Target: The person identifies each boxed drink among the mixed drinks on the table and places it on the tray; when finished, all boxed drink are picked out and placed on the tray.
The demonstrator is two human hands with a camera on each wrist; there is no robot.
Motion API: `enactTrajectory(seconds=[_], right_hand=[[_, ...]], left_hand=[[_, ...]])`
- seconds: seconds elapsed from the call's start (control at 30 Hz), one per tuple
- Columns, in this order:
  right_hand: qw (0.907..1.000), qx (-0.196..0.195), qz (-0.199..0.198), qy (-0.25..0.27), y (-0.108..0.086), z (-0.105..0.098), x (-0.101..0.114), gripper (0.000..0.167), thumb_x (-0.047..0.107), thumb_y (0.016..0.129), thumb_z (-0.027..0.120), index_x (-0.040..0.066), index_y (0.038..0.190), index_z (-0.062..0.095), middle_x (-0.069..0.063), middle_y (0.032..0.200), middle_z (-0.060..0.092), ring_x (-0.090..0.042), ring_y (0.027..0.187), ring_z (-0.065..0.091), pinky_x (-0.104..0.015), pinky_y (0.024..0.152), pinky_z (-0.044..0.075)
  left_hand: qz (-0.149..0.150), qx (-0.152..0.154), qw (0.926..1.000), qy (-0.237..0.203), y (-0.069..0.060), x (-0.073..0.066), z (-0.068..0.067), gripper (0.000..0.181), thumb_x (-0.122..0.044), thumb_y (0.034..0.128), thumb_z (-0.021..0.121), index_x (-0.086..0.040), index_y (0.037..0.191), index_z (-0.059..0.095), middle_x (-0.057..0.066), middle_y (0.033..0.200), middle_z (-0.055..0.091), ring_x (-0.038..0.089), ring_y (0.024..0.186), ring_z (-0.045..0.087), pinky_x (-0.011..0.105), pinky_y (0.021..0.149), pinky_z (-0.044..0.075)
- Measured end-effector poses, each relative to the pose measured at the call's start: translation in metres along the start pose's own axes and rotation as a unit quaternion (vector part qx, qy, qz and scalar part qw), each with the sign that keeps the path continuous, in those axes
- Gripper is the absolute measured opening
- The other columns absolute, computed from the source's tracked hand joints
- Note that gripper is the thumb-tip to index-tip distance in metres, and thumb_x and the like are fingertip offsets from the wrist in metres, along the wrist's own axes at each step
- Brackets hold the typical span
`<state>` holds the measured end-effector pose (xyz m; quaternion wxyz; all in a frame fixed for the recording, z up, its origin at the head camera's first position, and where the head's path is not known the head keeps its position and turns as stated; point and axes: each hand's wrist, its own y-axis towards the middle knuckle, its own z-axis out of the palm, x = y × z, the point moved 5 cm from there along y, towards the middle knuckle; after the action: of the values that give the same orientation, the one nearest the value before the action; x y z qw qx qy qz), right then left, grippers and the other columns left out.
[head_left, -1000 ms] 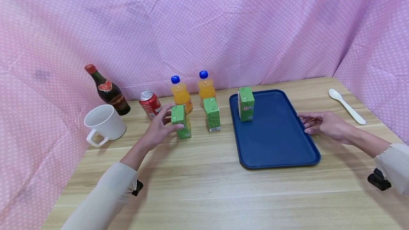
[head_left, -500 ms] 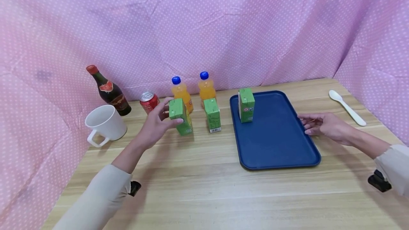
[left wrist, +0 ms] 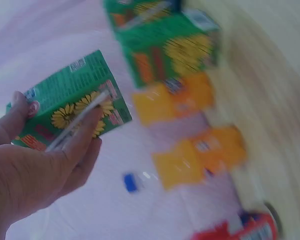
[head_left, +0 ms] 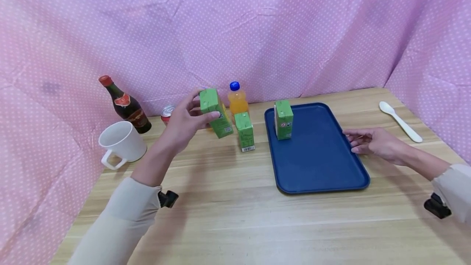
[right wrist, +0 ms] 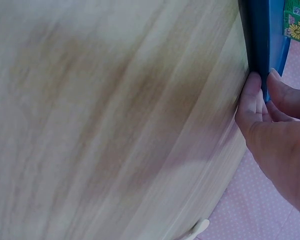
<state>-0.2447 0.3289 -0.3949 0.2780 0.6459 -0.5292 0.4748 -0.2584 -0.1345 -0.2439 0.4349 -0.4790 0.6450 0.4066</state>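
My left hand (head_left: 185, 124) grips a green drink carton (head_left: 217, 113) between thumb and fingers, tilted and raised off the table. The left wrist view shows yellow flowers on this carton (left wrist: 72, 95) and a white straw on its side. Just right of it in the head view, a second green carton (head_left: 244, 132) stands on the table. A third carton (head_left: 283, 120) is upright at the far left of the blue tray (head_left: 320, 162). With thumb and fingers, my right hand (head_left: 382, 146) holds the tray's right rim; the right wrist view shows the pinch at the edge.
Behind the cartons stands an orange drink bottle (head_left: 238, 100); another orange bottle (left wrist: 200, 155) shows blurred in the left wrist view. A red can (head_left: 167, 113) is partly hidden by my left hand. Left are a dark bottle (head_left: 128, 107) and white mug (head_left: 123, 142); right, a white spoon (head_left: 401, 122).
My left hand has lifted the carton off the table, moving it up and slightly right, and tilting it. It now covers one orange bottle. My right hand stays at the tray.
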Motion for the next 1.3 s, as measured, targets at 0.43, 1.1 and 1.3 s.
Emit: enactTrajectory(seconds=[0.43, 1.1, 1.3], right_hand=[[1.0, -0.008, 0.005, 0.0, 0.0, 0.001, 0.002, 0.066, -0.009, 0.083, 0.066, -0.017, 0.139, 0.032, 0.002, 0.107, 0.059, -0.004, 0.091, 0.058, -0.023, 0.077, 0.055], [0.9998, -0.003, 0.008, -0.018, -0.001, 0.0, 0.003, 0.066, -0.011, 0.082, 0.064, -0.014, 0.14, 0.034, -0.011, 0.114, 0.056, -0.004, 0.092, 0.058, -0.024, 0.078, 0.055], [0.9998, -0.007, 0.003, -0.021, 0.001, 0.0, 0.003, 0.064, -0.009, 0.083, 0.066, -0.016, 0.139, 0.035, -0.012, 0.113, 0.058, -0.003, 0.091, 0.059, -0.024, 0.077, 0.056]], left_hand=[[0.05, 0.039, 0.998, 0.001, 0.022, -0.049, 0.069, 0.056, -0.018, 0.0838, 0.076, -0.028, 0.132, 0.05, 0.006, 0.118, 0.056, 0.021, 0.105, 0.061, 0.036, 0.079, 0.057], [0.091, 0.084, 0.9919, 0.029, 0.063, -0.082, 0.17, 0.053, -0.021, 0.0822, 0.078, -0.024, 0.127, 0.051, 0.001, 0.107, 0.059, 0.015, 0.097, 0.056, 0.026, 0.072, 0.056], [0.1, 0.078, 0.9906, 0.051, 0.071, -0.075, 0.196, 0.054, -0.022, 0.0806, 0.079, -0.024, 0.128, 0.052, -0.002, 0.102, 0.06, 0.011, 0.093, 0.057, 0.02, 0.069, 0.052]])
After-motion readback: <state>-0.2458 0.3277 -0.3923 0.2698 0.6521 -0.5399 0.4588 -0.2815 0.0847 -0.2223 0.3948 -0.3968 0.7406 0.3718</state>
